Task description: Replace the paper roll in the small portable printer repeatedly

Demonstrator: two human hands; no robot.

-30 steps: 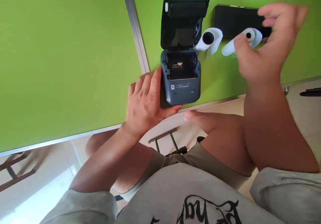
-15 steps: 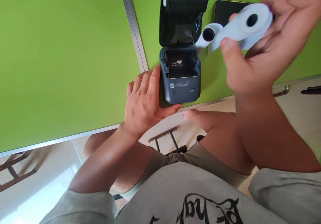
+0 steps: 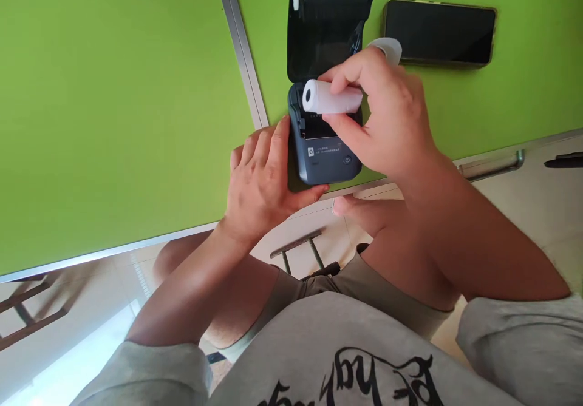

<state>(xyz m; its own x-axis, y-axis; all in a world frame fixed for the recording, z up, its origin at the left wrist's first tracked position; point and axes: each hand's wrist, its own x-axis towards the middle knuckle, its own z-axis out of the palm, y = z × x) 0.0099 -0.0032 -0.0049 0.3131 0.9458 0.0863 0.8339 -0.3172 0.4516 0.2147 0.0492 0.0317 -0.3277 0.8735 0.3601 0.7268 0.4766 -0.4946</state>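
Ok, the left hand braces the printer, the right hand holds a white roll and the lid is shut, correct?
Not quite: the lid is open, swung back, as the head view shows. The rest stands: the left hand braces the printer and the right hand holds a white roll.

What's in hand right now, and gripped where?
Right hand: small white paper roll, pinched around its outer side between thumb and fingers, hole end exposed. Left hand rests against the printer, braced along its side and front edge.
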